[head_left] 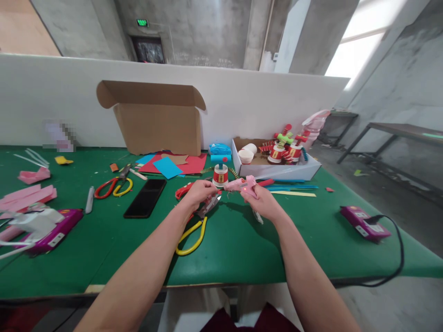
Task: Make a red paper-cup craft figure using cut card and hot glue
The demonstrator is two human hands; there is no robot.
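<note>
My right hand (265,203) grips a pink hot glue gun (248,185) with a small red light on its body. Its nozzle points left, toward the fingertips of my left hand (200,192). Those fingers are pinched together; a tiny red piece (219,192) shows at their tips, too small to name. Just beyond both hands stands a red-and-white paper cup figure (220,176) with coiled arms and a blue top. Under my left hand lie scissors (191,242) with a yellow handle loop, their blades partly exposed.
A white box (280,171) at the back right holds similar cup figures. Blue strips (294,186) lie before it. Left are a phone (145,198), more scissors (114,184) and coloured paper (168,166). Purple power strips (363,223) sit far right and left, with a cord over the edge.
</note>
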